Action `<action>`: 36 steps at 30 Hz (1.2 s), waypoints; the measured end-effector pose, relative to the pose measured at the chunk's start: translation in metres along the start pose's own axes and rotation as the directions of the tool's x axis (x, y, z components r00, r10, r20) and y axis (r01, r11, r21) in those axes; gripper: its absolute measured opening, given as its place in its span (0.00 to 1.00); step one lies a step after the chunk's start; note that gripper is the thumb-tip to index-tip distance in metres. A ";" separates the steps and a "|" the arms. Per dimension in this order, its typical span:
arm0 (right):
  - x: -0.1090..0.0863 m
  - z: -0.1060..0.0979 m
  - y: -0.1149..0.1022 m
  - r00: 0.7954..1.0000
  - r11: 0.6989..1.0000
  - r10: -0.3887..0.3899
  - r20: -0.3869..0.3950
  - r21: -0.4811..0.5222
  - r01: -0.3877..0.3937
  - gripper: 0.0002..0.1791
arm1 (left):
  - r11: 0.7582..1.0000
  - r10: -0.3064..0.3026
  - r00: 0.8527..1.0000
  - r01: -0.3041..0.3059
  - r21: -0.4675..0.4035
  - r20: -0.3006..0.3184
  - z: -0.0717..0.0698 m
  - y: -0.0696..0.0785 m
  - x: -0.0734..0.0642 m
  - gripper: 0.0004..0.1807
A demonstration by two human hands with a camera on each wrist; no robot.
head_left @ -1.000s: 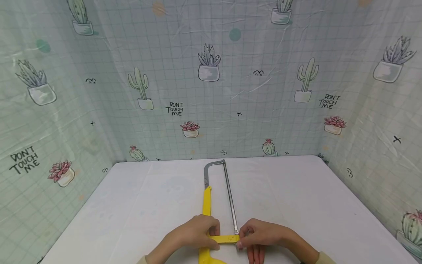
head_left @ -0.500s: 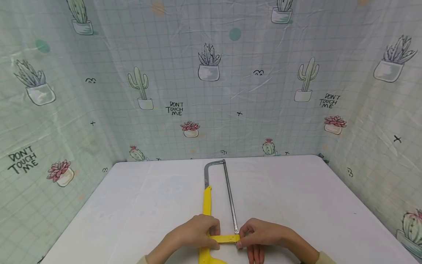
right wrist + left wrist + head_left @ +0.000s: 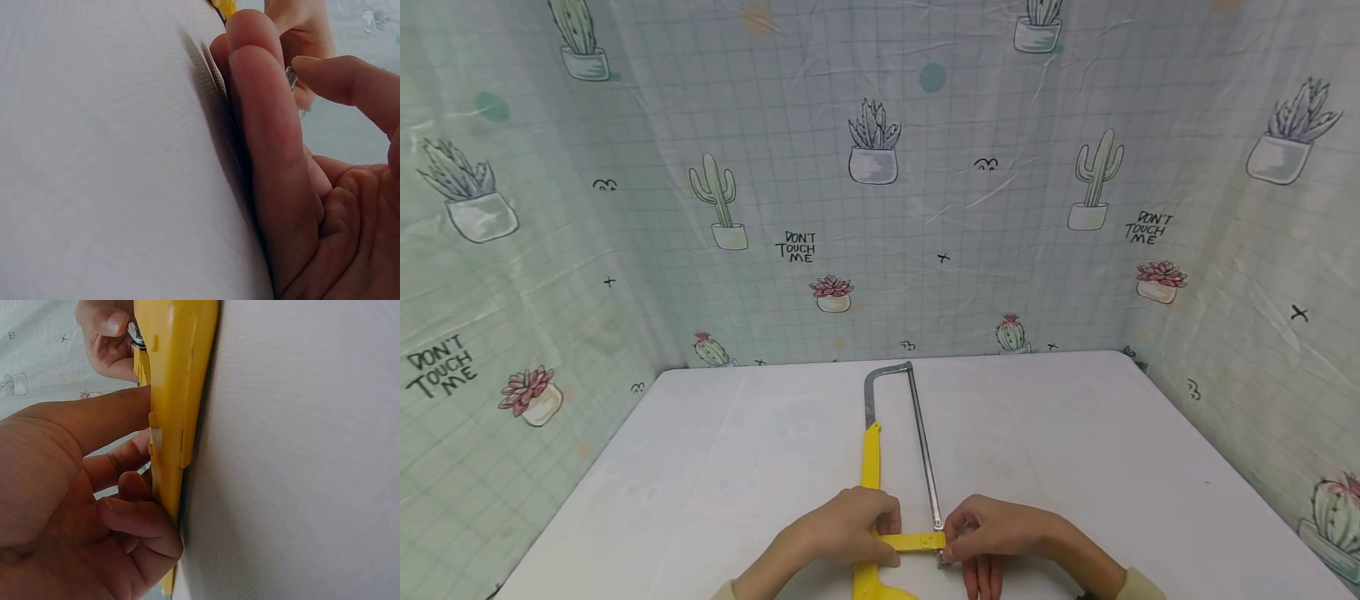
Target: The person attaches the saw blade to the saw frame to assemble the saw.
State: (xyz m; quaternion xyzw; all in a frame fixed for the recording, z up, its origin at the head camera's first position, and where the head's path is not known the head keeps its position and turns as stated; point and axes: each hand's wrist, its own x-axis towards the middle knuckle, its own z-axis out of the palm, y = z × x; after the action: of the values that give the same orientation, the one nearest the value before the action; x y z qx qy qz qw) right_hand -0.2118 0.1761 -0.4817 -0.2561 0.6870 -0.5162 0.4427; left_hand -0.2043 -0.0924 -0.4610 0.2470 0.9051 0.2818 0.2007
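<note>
At six o'clock on the flat white table [image 3: 737, 467], I'd brace the yellow-and-grey metal hacksaw [image 3: 871, 458] with the left hand [image 3: 848, 527] gripping it, and have the right hand [image 3: 1000, 528], pinching the small silver metal fitting [image 3: 942, 559] at its five o'clock, turn gently.

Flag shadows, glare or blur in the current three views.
Head: fairly even light, hacksaw outline readable, pale glints on the creased wall sheet; left wrist: dimmer, dark shadow on the white tabletop alongside the hacksaw; right wrist: dark shadow beside the right hand, wall sheet behind it soft.
</note>
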 end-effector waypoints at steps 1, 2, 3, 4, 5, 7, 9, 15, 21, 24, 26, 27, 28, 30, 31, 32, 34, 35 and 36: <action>0.000 0.000 0.000 1.000 1.000 -0.001 0.003 0.002 0.001 0.07 | 1.000 0.001 1.000 -0.001 -0.002 0.001 0.000 0.000 0.000 0.12; 0.000 0.000 0.000 1.000 1.000 -0.001 0.004 0.003 0.001 0.07 | 1.000 0.001 1.000 -0.001 -0.004 0.001 0.000 0.000 0.000 0.12; 0.000 0.000 0.000 1.000 1.000 -0.001 0.005 0.003 0.001 0.07 | 1.000 0.002 1.000 -0.002 -0.004 0.001 0.000 0.000 0.000 0.12; 0.000 -0.001 0.000 1.000 1.000 0.000 0.005 0.003 0.000 0.07 | 1.000 0.003 1.000 -0.003 -0.004 0.000 0.000 0.000 0.000 0.12; -0.001 -0.001 0.000 1.000 1.000 0.000 0.005 0.002 0.000 0.07 | 1.000 0.004 1.000 -0.004 -0.003 0.000 0.000 0.000 0.000 0.12; -0.001 -0.001 0.000 1.000 1.000 0.000 0.003 -0.004 0.000 0.07 | 1.000 0.004 1.000 -0.004 -0.001 -0.002 0.000 0.000 0.000 0.12; -0.001 -0.002 0.000 1.000 1.000 -0.002 0.002 -0.008 0.002 0.07 | 1.000 0.004 1.000 -0.004 0.001 -0.001 0.000 0.000 0.000 0.12; 0.000 -0.003 0.002 1.000 1.000 0.001 0.007 -0.004 -0.001 0.06 | 1.000 0.001 1.000 -0.001 0.004 0.001 0.000 -0.001 0.000 0.12; 0.000 -0.002 0.002 1.000 1.000 0.006 0.018 0.012 -0.006 0.05 | 1.000 0.008 1.000 -0.008 0.009 0.000 0.000 -0.001 0.000 0.12; -0.001 -0.001 0.001 1.000 1.000 0.007 0.020 0.015 -0.007 0.05 | 1.000 0.008 1.000 -0.008 0.007 -0.001 -0.001 -0.001 0.000 0.12; -0.001 -0.001 0.000 1.000 1.000 0.008 0.021 0.015 -0.008 0.04 | 1.000 0.005 1.000 -0.005 0.003 -0.002 -0.001 -0.001 0.000 0.12; -0.001 -0.001 0.000 1.000 1.000 0.010 0.021 0.016 -0.010 0.05 | 1.000 0.003 1.000 -0.003 0.001 -0.002 -0.001 -0.001 0.000 0.12; -0.001 -0.002 0.000 1.000 1.000 0.012 0.020 0.016 -0.012 0.05 | 1.000 0.001 1.000 -0.001 -0.001 -0.002 -0.001 0.000 0.000 0.12; -0.001 -0.002 0.000 1.000 1.000 0.014 0.018 0.013 -0.014 0.05 | 1.000 -0.005 1.000 0.005 -0.005 -0.001 -0.001 0.000 0.000 0.12; -0.001 -0.002 0.000 1.000 1.000 0.015 0.016 0.013 -0.015 0.05 | 1.000 -0.005 1.000 0.005 -0.005 0.000 -0.001 0.000 0.000 0.12; 0.000 -0.002 0.001 1.000 1.000 0.016 0.015 0.012 -0.016 0.05 | 1.000 -0.006 1.000 0.006 -0.005 0.000 -0.001 0.000 0.000 0.12; 0.000 -0.002 0.001 1.000 1.000 0.017 0.013 0.010 -0.017 0.05 | 1.000 -0.008 1.000 0.008 -0.004 0.000 -0.001 0.000 0.001 0.12; 0.000 -0.003 0.001 1.000 1.000 0.018 0.013 0.010 -0.018 0.05 | 1.000 -0.007 1.000 0.007 -0.003 0.000 -0.001 0.000 0.001 0.12; 0.000 -0.003 0.001 1.000 1.000 0.019 0.012 0.010 -0.019 0.05 | 1.000 -0.008 1.000 0.008 -0.004 0.000 -0.001 0.000 0.001 0.12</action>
State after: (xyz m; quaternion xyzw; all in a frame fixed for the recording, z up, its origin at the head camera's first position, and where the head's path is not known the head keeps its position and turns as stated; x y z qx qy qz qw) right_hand -0.2138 0.1781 -0.4824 -0.2503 0.6841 -0.5141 0.4527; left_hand -0.2053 -0.0926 -0.4608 0.2432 0.9055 0.2828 0.2022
